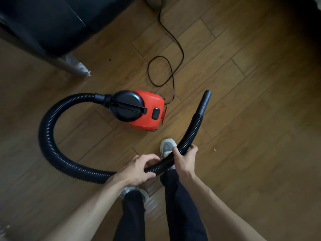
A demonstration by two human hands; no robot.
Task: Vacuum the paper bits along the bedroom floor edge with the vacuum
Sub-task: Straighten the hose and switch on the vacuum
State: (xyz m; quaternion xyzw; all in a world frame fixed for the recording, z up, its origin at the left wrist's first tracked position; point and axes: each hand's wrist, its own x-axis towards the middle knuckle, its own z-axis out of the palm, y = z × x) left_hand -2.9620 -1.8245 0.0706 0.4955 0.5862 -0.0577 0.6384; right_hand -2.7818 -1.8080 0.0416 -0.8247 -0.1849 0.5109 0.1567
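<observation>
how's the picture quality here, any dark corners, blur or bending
Head view: corners fall dark, worst at top right; the floor planks bow from the wide lens; the vacuum and hose look sharp; the nearer shoe is smeared by blur; light is soft, no hard glare.
</observation>
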